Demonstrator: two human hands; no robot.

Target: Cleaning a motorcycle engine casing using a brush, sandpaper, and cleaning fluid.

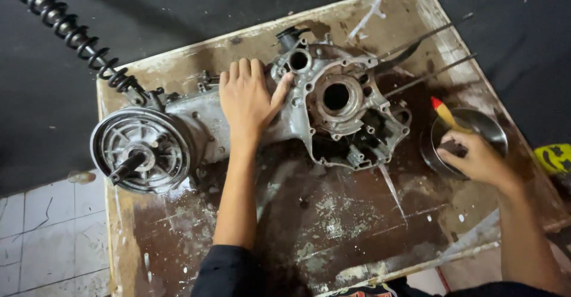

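The left hand [247,98] lies flat, fingers spread, on the one engine crankcase [333,104], steadying it in the middle of the stained counter [333,225]. The right hand [473,157] has its grip closed on a single brush [443,114] with a yellow handle and red tip, held at the one metal bowl [470,139] — probably loading it, though the bristles are hidden. The cleaning step looks to be in hand; next, the brush needs carrying across to the casing. One coil spring [65,29] trails off upper left.
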